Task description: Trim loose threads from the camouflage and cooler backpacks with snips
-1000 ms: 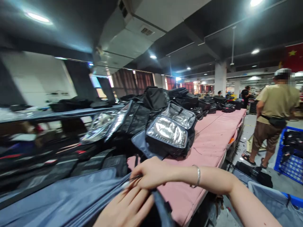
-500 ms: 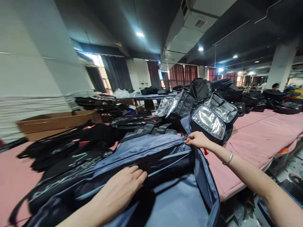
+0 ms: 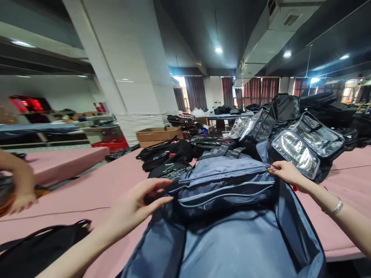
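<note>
Blue-lined bag [image 3: 237,239] unzipped on pink tabletop [image 3: 95,195]. L hand [image 3: 142,199], thumb & fingers apart, by its L edge; R hand [image 3: 285,172] pinching sm. dark item [image 3: 276,166] at far R corner. Beyond: blk bag [image 3: 171,170] w/ white lettering, illegible; white pillar [image 3: 139,65]; curtains [image 3: 255,91].

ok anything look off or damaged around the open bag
Nothing looks plainly damaged or spilled. The open bag gapes with its blue lining showing, near the left hand. Slightly untidy, perhaps: the silver-lined bag sits tilted beside a jumbled heap of dark bags.
</note>
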### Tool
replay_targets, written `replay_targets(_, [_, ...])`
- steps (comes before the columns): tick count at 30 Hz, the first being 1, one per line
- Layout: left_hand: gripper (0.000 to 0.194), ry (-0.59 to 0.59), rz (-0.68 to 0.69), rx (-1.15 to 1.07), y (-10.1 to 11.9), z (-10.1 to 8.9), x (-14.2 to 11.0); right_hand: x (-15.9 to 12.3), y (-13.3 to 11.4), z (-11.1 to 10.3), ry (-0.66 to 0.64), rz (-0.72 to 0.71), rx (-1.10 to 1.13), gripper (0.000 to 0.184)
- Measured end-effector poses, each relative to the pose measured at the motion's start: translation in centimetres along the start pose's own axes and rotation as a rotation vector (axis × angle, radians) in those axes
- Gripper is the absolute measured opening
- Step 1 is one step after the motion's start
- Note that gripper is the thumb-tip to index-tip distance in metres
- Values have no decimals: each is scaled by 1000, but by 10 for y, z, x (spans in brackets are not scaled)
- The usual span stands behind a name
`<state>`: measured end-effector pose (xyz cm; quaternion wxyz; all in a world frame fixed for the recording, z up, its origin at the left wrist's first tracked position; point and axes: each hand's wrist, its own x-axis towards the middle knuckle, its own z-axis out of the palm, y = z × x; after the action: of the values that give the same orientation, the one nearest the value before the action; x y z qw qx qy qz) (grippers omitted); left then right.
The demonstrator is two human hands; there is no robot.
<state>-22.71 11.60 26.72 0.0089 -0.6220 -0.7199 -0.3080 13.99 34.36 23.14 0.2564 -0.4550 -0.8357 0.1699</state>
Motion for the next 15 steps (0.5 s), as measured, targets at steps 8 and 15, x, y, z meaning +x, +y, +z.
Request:
replay_targets(8, [37, -119, -343, -348, 0, 17, 11, 1, 5, 1, -20, -46, -25, 29])
replay_targets(15, [45, -213, -418, -467, -1, 14, 9, -10, -6, -10, 41, -144, -202, 19])
